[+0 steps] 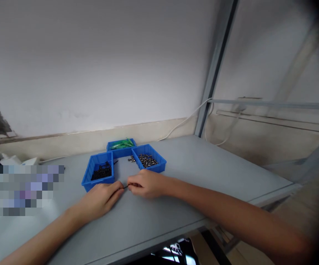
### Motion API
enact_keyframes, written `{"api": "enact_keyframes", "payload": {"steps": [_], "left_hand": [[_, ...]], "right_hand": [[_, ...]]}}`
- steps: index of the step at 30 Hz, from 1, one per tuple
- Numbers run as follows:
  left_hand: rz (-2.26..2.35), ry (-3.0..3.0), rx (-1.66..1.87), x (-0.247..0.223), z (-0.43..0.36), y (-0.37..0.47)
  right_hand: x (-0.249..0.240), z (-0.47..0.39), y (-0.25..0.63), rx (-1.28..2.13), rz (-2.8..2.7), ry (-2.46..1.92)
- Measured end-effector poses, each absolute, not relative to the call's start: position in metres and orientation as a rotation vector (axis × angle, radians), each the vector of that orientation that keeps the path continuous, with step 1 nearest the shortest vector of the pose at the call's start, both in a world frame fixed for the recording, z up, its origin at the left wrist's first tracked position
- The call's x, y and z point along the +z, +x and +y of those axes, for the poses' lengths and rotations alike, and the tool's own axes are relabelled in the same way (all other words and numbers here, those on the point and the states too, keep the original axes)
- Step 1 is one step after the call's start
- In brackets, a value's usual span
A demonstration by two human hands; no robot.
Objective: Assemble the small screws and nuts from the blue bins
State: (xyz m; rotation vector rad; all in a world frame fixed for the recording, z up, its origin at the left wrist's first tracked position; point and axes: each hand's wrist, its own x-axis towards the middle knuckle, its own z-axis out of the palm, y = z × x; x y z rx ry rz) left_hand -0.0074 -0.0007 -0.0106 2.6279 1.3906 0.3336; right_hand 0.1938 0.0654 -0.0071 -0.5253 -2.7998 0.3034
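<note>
Thin dark piece point(125, 187) is sitting right in the little gap between the two hands, just above the counter point(198, 162) or maybe touching it, can't really tell. Its long axis runs more or less sideways, tipping up a bit toward the right hand point(147, 184), so it's basically in line from fingertips to fingertips. Neither side's closer: the left hand point(104, 197) looks to be pinching one end, the right the other, though the fingers hide both tips. Left blue bin point(97, 159) with black pieces point(102, 172) is just beyond the left hand; metal parts point(147, 160) sit beyond the right.
</note>
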Motion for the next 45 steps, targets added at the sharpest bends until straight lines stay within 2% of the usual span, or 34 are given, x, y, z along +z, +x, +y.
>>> {"api": "enact_keyframes", "payload": {"steps": [12, 22, 33, 39, 42, 45], "left_hand": [[1.24, 3.218, 0.302, -0.007, -0.008, 0.0], [1.503, 2.834, 0.269, -0.007, -0.002, -0.006], [1.499, 2.858, 0.224, -0.008, -0.004, -0.006], [1.482, 3.0, 0.464, 0.005, -0.005, -0.017], [1.742, 3.022, 0.549, 0.012, 0.001, -0.026], [2.198, 2.83, 0.426, 0.015, 0.008, -0.034]], "right_hand": [[-0.014, 0.063, 0.191, 0.025, -2.866, -0.457], [-0.014, 0.067, 0.195, -0.103, -2.829, -0.488], [-0.003, 0.063, 0.195, -0.053, -2.813, -0.443], [-0.006, 0.066, 0.196, -0.046, -2.833, -0.459], [-0.008, 0.066, 0.197, -0.051, -2.865, -0.425], [-0.01, 0.067, 0.197, -0.061, -2.88, -0.398]]}}
